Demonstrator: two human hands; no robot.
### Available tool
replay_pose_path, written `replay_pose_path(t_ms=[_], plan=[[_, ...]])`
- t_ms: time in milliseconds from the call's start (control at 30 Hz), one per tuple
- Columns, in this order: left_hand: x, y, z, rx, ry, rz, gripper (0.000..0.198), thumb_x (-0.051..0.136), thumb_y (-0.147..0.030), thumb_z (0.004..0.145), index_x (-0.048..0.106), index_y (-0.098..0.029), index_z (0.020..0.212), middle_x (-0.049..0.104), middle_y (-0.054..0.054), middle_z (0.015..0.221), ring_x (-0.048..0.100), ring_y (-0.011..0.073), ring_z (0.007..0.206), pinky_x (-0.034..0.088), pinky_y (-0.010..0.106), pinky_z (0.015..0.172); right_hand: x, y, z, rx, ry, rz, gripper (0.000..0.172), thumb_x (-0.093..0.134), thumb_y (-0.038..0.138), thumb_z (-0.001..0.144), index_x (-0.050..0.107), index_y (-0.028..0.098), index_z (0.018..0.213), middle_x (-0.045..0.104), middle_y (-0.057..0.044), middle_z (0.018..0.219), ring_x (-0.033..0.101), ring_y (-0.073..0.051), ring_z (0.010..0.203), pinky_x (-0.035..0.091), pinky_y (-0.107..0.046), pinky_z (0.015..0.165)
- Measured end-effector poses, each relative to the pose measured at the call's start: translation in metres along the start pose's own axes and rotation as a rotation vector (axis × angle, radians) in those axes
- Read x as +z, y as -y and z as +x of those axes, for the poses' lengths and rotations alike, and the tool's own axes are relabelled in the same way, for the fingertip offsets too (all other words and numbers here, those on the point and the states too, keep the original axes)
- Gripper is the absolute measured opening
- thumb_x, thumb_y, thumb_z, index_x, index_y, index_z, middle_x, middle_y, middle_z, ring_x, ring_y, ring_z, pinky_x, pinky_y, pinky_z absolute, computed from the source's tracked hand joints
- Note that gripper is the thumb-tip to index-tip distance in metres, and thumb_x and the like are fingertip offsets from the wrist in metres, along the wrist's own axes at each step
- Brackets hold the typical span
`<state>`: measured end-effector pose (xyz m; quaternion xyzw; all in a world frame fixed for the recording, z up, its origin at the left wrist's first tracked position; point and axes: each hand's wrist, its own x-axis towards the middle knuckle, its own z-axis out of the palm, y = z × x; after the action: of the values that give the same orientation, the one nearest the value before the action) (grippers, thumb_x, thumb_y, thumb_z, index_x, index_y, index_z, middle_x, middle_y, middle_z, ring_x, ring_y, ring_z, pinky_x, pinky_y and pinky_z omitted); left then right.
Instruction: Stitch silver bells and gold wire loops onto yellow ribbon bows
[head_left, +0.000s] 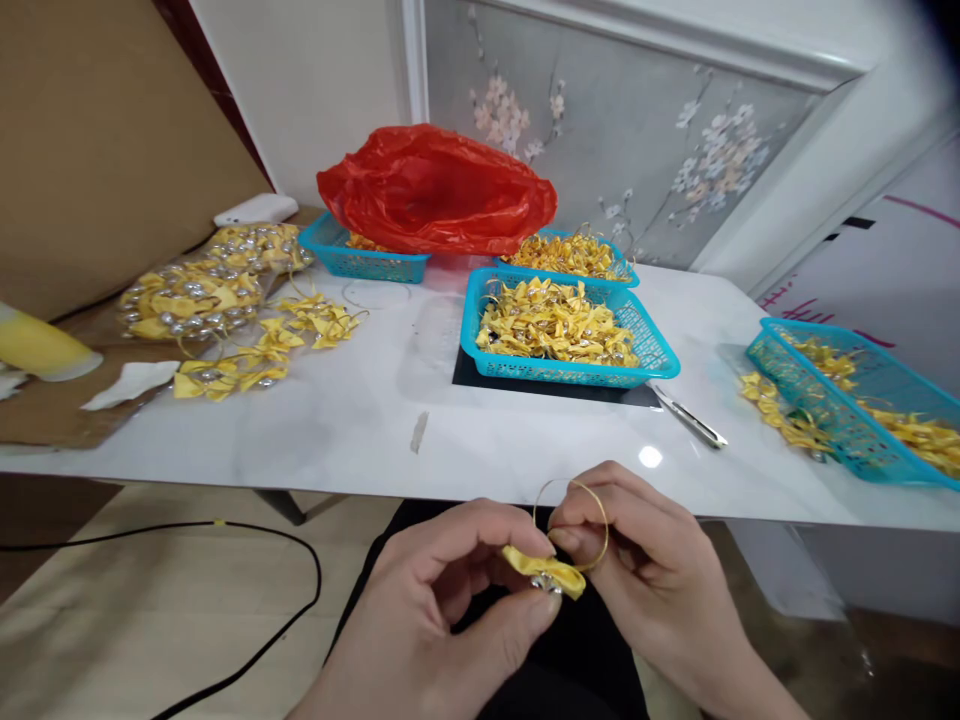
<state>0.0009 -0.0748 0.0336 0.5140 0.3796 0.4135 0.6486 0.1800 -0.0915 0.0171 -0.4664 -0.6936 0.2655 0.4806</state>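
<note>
At the far left of the counter (360, 430), a yellow-and-white container (45, 343) leans beside a white scrap of paper (131, 385). Just right of these sits a clear bag (191, 295) of yellow bows and silvery beads, with a white box (256, 210) farther back. Loose yellow bows (232, 372) lie just to the near right of the bag. Farther right, at the far side, a red plastic bag (435, 190) covers part of a blue basket (367, 265).

At the near middle, over my dark-clothed lap, my left hand (442, 600) has its thumb and fingers pinched on a small yellow bow (568, 579) with a silvery bead cluster underneath. A gold cord (606, 525) loops up from it, and the fingers of my right hand (652, 570) are pinched together on that cord.

Beyond my hands, a bow-filled blue basket (570, 372) stands on a black sheet (510, 395). A slim metal tool (694, 418) lies just right of it. At the far right, another blue basket (862, 440) holds more bows, with several loose pieces (802, 432) against its left side.
</note>
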Motion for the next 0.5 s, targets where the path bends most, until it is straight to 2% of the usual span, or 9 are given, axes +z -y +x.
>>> replay_pose_path(t_ms=[167,367,500], plan=[[-0.0026,-0.0043,0.002,-0.107,0.046,-0.042,0.015,0.074,-0.013,0.074,0.077,-0.027,0.08,0.075,-0.002,0.079,0.068,0.014,0.075,0.055,0.018,0.069,0.0045,-0.0006,-0.0034,-0.007,-0.017,-0.051,0.015,0.054,0.011,0.095,0.058,0.02,0.083,0.053,0.001,0.082,0.051,-0.008,0.065,0.037,-0.02,0.052],[0.0008,-0.0073,0.003,-0.142,-0.039,-0.053,0.013,0.076,-0.012,0.069,0.077,-0.025,0.074,0.074,-0.002,0.074,0.066,0.0119,0.07,0.053,0.016,0.066,0.0095,-0.0009,-0.0029,-0.015,-0.041,-0.064,0.018,0.049,0.006,0.093,0.056,0.017,0.08,0.052,0.001,0.081,0.05,-0.007,0.067,0.036,-0.019,0.054],[-0.0025,-0.0044,0.0057,-0.146,-0.022,-0.031,0.012,0.076,-0.014,0.071,0.076,-0.025,0.076,0.073,-0.003,0.074,0.064,0.0111,0.069,0.052,0.016,0.064,0.006,-0.0036,-0.0008,0.088,0.022,0.052,0.021,0.051,0.015,0.097,0.054,0.018,0.077,0.051,0.001,0.077,0.049,-0.009,0.066,0.036,-0.021,0.056]])
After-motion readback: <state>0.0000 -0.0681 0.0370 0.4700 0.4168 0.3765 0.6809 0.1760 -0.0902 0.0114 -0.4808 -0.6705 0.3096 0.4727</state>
